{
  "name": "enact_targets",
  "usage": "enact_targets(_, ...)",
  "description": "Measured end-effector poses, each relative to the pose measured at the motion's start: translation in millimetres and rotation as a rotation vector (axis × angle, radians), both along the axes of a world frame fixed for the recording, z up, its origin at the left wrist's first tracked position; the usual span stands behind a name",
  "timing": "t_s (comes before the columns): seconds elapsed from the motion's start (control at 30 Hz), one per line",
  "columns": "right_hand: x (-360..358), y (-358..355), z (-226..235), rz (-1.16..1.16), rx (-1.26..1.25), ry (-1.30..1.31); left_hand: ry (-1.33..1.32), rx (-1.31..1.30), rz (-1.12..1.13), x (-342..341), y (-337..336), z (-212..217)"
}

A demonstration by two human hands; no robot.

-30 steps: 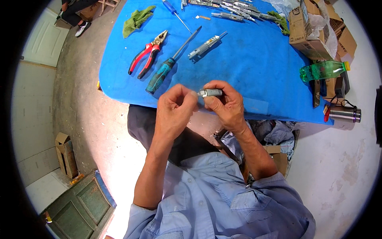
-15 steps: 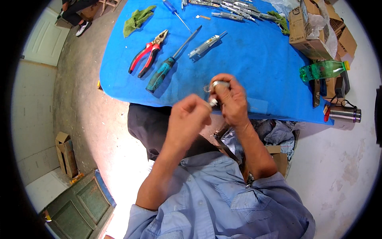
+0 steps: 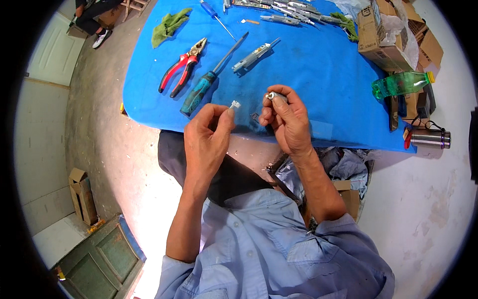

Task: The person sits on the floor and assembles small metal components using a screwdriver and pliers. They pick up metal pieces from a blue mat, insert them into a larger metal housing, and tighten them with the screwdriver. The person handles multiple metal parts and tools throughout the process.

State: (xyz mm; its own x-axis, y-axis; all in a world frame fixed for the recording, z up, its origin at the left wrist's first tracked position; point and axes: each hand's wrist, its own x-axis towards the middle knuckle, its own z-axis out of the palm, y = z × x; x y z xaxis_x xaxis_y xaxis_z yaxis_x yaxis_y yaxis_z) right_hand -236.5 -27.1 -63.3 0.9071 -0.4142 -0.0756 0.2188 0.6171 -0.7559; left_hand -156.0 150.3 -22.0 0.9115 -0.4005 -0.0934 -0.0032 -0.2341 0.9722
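Observation:
My left hand (image 3: 208, 133) pinches a small white plastic piece (image 3: 235, 104) between thumb and forefinger, over the near edge of the blue-covered table (image 3: 164, 112). To its right, my right hand (image 3: 290, 119) is closed around a small silver cylinder (image 3: 280, 95) that looks like a little electric motor, its stubby end pointing left. A small dark part pokes out below those fingers; its kind is unclear. Beyond my hands lie a teal-handled screwdriver (image 3: 198, 93), red-and-black pliers (image 3: 183, 69) and a slim grey device (image 3: 255, 56) with a thin shaft.
Several similar grey devices (image 3: 291, 14) are heaped at the far edge. Farther left are a blue screwdriver (image 3: 209, 9) and a green cloth (image 3: 169, 27). Cardboard boxes (image 3: 376, 42), a green bottle (image 3: 401, 85) and a steel flask (image 3: 430, 139) stand right. A seated person's leg (image 3: 92, 20) shows far left.
My left hand has drawn away to the left from my right hand, the white piece in its fingers. My right hand has stayed nearly in place, and the silver cylinder's end now shows.

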Motion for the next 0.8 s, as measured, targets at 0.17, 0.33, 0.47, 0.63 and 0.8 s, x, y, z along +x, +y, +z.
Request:
enact_targets(0.17,-1,-5,3,0.027,0.101,-0.038,0.019,0.045,-0.044,-5,5,-6)
enact_targets(0.33,-3,-7,2,0.042,0.103,-0.061,0.044,0.057,-0.067,-8,7,-7)
enact_targets(0.47,-3,-7,-1,0.048,0.081,-0.048,0.080,-0.049,-0.072,-14,9,-6)
enact_targets(0.63,-4,-7,1,0.062,0.048,-0.056,0.035,-0.065,-0.088,-20,11,-7)
enact_targets(0.8,-8,-6,4,0.071,0.020,-0.059,0.051,-0.081,-0.079,-25,13,-5)
